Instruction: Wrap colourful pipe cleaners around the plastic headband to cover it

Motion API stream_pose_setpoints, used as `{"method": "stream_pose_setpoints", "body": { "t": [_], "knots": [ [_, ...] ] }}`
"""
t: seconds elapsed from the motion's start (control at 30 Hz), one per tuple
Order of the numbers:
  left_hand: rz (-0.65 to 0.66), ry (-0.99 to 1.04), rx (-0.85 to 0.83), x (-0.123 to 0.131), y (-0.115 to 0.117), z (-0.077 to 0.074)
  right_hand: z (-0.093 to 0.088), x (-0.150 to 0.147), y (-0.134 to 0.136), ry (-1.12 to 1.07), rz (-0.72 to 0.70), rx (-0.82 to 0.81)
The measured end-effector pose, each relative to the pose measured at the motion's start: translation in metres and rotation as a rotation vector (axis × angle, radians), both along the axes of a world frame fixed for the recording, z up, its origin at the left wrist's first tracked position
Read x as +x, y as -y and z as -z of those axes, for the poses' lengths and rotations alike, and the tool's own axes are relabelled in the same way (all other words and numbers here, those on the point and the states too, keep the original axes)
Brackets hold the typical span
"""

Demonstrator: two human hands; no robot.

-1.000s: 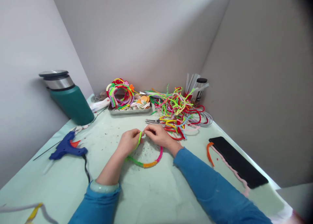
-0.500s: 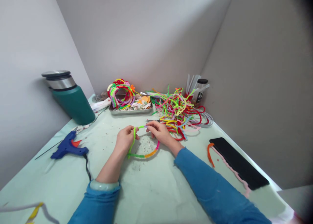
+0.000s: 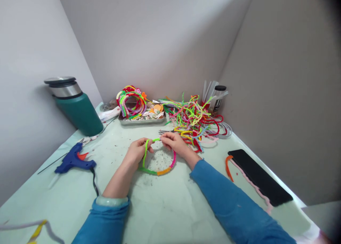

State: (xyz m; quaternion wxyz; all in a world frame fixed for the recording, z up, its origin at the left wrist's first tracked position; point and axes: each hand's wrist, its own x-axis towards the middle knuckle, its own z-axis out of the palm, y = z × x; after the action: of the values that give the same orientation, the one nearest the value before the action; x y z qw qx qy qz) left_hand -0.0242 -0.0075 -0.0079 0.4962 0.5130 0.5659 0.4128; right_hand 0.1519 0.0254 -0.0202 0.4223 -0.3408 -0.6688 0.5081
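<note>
Between my hands is a ring of pipe cleaner (image 3: 163, 172), coloured in green, orange and pink sections. My left hand (image 3: 137, 150) pinches it at the upper left, where a bright green pipe cleaner bends down from the fingers and runs along the ring's left side. My right hand (image 3: 173, 143) pinches the ring at the top right, close to the end of a short bright green stretch. The ring's lower edge hangs towards me, just over or on the table; I cannot tell which. Part of its upper right side is hidden behind my right hand.
A blue glue gun (image 3: 74, 159) lies at left, near a green bottle (image 3: 80, 112). Behind my hands are a metal tray (image 3: 144, 122) with finished rings, tangled pipe cleaners (image 3: 194, 112) and scissors (image 3: 167, 131). A black phone-like slab (image 3: 259, 176) lies at right beside an orange pipe cleaner (image 3: 228, 168).
The ring has turned slightly in my fingers, and its lower edge sits a little lower and rounder. The purple section by my right fingertips is now mostly covered. Both hands keep their pinch.
</note>
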Motion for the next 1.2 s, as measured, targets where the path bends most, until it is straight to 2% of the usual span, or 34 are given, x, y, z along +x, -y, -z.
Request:
{"method": "stream_pose_setpoints", "body": {
  "t": [0.23, 0.43, 0.57, 0.77, 0.97, 1.07, 1.2],
  "knots": [
    [0.001, 0.123, -0.078, 0.003, 0.003, -0.006, -0.004, 0.000, 0.003, -0.029, -0.017, 0.003],
    [0.031, 0.318, -0.191, 0.002, 0.004, -0.011, -0.006, -0.001, 0.004, 0.027, 0.025, 0.055],
    [0.021, 0.350, -0.223, 0.002, 0.003, -0.012, -0.002, -0.002, 0.002, 0.069, 0.033, 0.070],
    [-0.029, 0.294, -0.146, 0.000, 0.004, -0.016, 0.004, -0.007, 0.001, 0.214, 0.096, 0.147],
    [-0.012, 0.209, -0.126, -0.001, 0.006, -0.016, 0.000, -0.007, 0.006, 0.174, 0.070, 0.153],
    [-0.084, 0.050, -0.050, -0.001, 0.004, -0.012, -0.001, -0.008, 0.005, 0.172, 0.122, 0.144],
    [-0.153, -0.279, 0.183, 0.000, 0.001, -0.005, 0.000, -0.010, 0.002, 0.194, 0.209, 0.078]
  ]
}}
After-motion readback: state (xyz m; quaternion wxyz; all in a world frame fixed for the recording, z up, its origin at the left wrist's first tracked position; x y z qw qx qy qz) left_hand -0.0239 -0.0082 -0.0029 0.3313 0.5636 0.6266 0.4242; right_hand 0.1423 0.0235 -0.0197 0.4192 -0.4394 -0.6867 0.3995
